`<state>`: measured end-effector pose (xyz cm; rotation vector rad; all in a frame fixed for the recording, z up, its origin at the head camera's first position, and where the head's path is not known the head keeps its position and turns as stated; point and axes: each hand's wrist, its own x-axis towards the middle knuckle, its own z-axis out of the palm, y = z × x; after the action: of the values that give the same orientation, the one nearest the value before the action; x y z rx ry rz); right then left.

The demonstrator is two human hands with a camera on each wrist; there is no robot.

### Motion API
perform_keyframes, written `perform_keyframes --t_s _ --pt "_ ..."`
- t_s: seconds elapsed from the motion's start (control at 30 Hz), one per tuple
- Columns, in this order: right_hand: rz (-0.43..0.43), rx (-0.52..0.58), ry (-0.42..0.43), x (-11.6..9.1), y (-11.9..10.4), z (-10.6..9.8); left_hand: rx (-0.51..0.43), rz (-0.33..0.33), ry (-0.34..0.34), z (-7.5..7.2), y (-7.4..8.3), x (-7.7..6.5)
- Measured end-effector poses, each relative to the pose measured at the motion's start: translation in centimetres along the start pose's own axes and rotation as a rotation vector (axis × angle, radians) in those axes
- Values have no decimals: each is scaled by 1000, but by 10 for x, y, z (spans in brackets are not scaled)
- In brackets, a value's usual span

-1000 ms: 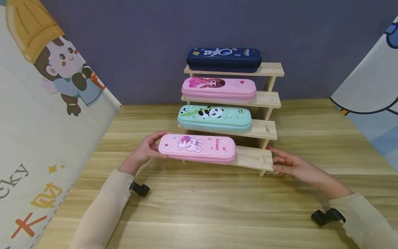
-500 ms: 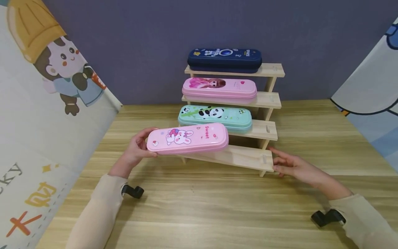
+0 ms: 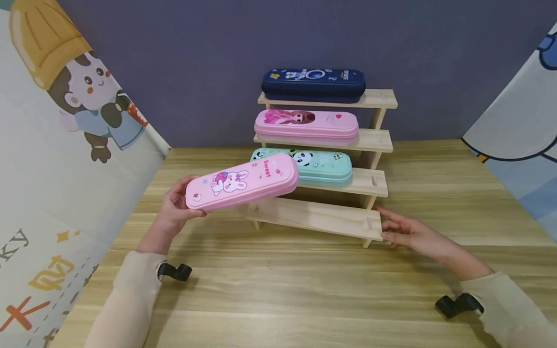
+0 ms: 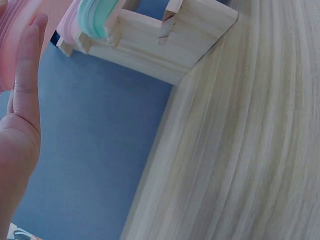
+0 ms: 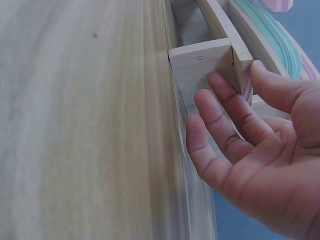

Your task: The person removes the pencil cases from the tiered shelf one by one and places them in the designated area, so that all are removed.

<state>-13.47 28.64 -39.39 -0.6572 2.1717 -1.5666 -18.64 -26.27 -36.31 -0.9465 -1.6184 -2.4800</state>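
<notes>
My left hand (image 3: 174,208) grips the left end of a pink pencil case (image 3: 241,182) with a white bunny and "Sweet" on its lid. The case is held in the air, tilted with its right end higher, and covers part of a mint panda pencil case (image 3: 326,166). At the stepped wooden rack (image 3: 322,217), my right hand (image 3: 413,234) pinches the right end of the bottom board. In the right wrist view the thumb lies on that board's edge (image 5: 242,70) with the fingers under it. The left wrist view shows only one end of the held case (image 4: 15,45).
A pink doll pencil case (image 3: 306,124) rests on the rack's second board from the top, a navy space pencil case (image 3: 313,86) on the top one. The wooden table (image 3: 283,295) meets a dark blue backdrop (image 3: 196,72). Printed cloths hang at both sides.
My left hand has lifted the bunny pencil case off the bottom board and moved it left and up, its right end rising. The right hand has stayed at the rack.
</notes>
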Motion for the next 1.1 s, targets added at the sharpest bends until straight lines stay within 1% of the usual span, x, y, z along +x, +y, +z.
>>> perform_keyframes --t_s 0.27,0.5,0.6,0.73,0.8,0.9,1.0,1.1 --pt "15 -7 0 1 -2 1 -21 50 106 -4 11 -7" --pt "26 -6 3 -1 -4 1 -63 93 191 -12 19 -15" --pt "20 -5 3 -2 -3 1 -59 79 275 -13 20 -18" --pt "13 3 -3 -2 -3 0 -20 23 432 -13 23 -20" --pt "16 6 -9 -1 -3 -1 0 12 496 -13 24 -21" --pt "23 3 -9 -1 -4 -2 -14 37 556 -14 24 -23" --pt "27 -1 -5 -2 -5 -2 -57 72 620 -17 24 -23" --pt "33 3 -4 -3 -4 -1 -58 76 701 -20 26 -22"
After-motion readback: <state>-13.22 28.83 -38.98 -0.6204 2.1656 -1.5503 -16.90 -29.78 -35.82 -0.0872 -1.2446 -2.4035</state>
